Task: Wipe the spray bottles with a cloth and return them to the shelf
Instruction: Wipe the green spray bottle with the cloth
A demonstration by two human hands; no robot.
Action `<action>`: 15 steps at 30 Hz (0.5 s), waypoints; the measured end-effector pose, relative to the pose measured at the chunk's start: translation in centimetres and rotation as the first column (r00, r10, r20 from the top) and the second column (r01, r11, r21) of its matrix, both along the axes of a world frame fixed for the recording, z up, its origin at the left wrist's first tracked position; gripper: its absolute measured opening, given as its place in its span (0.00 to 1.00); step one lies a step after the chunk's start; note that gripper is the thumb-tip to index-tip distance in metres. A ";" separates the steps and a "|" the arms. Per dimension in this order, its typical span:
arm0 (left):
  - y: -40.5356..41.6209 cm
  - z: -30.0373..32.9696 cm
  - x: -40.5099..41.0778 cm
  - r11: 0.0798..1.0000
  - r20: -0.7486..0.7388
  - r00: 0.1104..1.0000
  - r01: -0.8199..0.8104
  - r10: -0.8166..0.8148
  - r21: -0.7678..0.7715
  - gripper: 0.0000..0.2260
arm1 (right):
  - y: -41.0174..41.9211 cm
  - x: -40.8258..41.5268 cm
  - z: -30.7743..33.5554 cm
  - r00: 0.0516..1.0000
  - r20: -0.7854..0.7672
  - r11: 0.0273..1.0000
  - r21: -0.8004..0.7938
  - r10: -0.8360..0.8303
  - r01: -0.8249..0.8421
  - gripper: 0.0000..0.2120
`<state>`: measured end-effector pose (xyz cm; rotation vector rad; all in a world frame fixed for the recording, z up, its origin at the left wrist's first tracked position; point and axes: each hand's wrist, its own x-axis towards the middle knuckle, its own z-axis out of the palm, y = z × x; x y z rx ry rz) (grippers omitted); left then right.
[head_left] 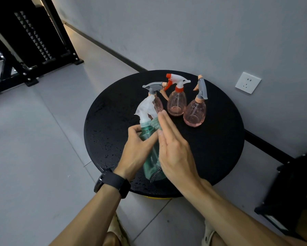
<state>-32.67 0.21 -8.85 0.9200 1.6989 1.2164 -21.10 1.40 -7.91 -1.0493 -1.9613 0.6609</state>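
Green translucent plastic spray bottle, over round black counter: left hand grips it; right hand, fingers straight, presses teal cloth on it. Three pink bottles behind.

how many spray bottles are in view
4. The green bottle is held in both hands; three pink bottles stand behind it on the black table: left, middle, right. None looks hidden.

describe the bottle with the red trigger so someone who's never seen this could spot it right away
Find the round black table against the grey wall. Three pink see-through spray bottles stand at its far side, behind the green bottle being held. The one you want is the middle pink bottle: its spray head is white with a red nozzle, trigger and collar, while its two neighbours have grey heads with tan trim.
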 end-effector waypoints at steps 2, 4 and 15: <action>0.0 -0.1 0.1 1.000 0.011 1.000 -0.022 0.022 -0.001 0.21 | -0.1 -0.1 0.1 1.000 -0.005 1.000 0.001 0.008 -0.008 0.23; 0.1 0.0 0.2 0.999 0.029 0.998 -0.052 0.052 0.007 0.25 | 0.0 0.0 0.1 1.000 -0.022 1.000 -0.014 0.015 -0.015 0.23; 0.2 0.3 -0.6 0.994 0.206 0.974 -0.105 0.095 0.040 0.13 | 1.1 0.8 0.2 0.994 -0.085 0.995 -0.082 -0.067 0.060 0.22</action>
